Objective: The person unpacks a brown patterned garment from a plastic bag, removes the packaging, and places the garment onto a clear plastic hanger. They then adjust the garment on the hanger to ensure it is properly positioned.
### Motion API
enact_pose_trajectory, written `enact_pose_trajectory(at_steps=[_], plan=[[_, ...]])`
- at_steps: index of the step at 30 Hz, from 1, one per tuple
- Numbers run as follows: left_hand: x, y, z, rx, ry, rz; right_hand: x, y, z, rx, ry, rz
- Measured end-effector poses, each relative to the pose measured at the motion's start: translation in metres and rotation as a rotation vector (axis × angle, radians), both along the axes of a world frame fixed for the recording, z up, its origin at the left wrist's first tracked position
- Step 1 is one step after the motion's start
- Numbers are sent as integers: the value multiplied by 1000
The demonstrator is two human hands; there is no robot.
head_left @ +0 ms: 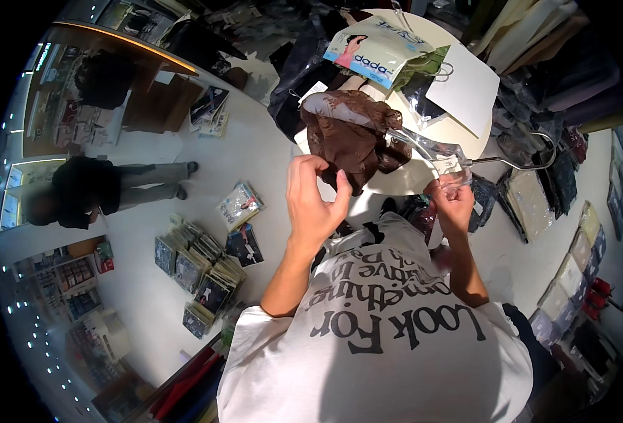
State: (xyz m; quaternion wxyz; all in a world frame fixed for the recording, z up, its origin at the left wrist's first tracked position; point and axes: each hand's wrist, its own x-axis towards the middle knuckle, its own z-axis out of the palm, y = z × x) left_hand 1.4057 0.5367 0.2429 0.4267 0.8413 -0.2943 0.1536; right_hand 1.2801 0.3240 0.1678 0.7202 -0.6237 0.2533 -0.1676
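A dark brown garment [350, 144] with lace trim is bunched on a clear plastic hanger [428, 146], held over the round pale table. The hanger's metal hook [519, 166] points to the right. My left hand [313, 204] is at the garment's lower left edge, its fingers curled and thumb tip against the brown fabric. My right hand [454, 204] pinches the hanger's clear middle part below the hook, next to a small pale tag [447, 165]. Folds hide part of the hanger inside the garment.
On the round table [407, 185] lie a printed plastic package [375, 53] and a white card [464, 92]. Bagged garments [198, 264] are stacked on the floor at left, and more packs [527, 204] lie at right. A person [96, 187] stands at far left.
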Motion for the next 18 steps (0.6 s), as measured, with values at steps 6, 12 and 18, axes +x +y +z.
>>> enact_pose_trajectory(at_steps=[6,12,18], plan=[[15,-51,5,-79,-120,63,-3,16,-6,-36,31,-45],[25,-47,-8,-131,-26,-13,0,32,1,-229,-200,-107],[35,-29,12,-888,904,-171,-11,25,-3,-350,9,-157]])
